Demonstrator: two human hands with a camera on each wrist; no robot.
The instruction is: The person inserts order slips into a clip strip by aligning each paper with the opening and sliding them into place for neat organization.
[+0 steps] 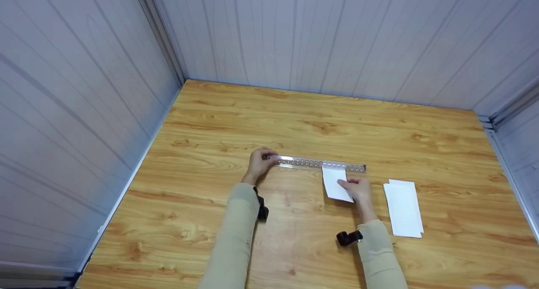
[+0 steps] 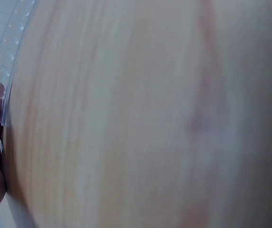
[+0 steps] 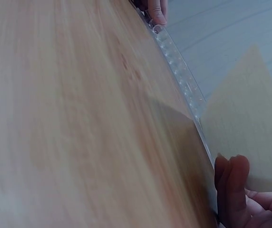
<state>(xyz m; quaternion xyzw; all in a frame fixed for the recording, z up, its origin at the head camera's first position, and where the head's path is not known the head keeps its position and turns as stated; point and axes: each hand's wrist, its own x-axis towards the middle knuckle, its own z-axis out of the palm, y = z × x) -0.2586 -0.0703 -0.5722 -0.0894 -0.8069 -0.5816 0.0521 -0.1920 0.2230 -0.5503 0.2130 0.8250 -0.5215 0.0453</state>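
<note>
A long clear plastic strip (image 1: pixel 301 162) with a row of round bumps lies crosswise in front of me. My left hand (image 1: pixel 259 163) pinches its left end between thumb and fingers, and the left wrist view shows that end of the strip (image 2: pixel 2 102) close up. Toward the strip's right end, a white paper card (image 1: pixel 335 184) has its far edge at the strip. My right hand (image 1: pixel 358 191) pinches this card near its right edge. In the right wrist view the card (image 3: pixel 250 123) is tilted up off the table, casting a shadow.
Two or more white paper cards (image 1: pixel 404 209) lie overlapped to the right of my right hand. The wood-grain table (image 1: pixel 202 133) is bounded by pale panel walls (image 1: pixel 273 36) at the back and sides. A black wrist camera (image 1: pixel 348 238) sits by the right sleeve.
</note>
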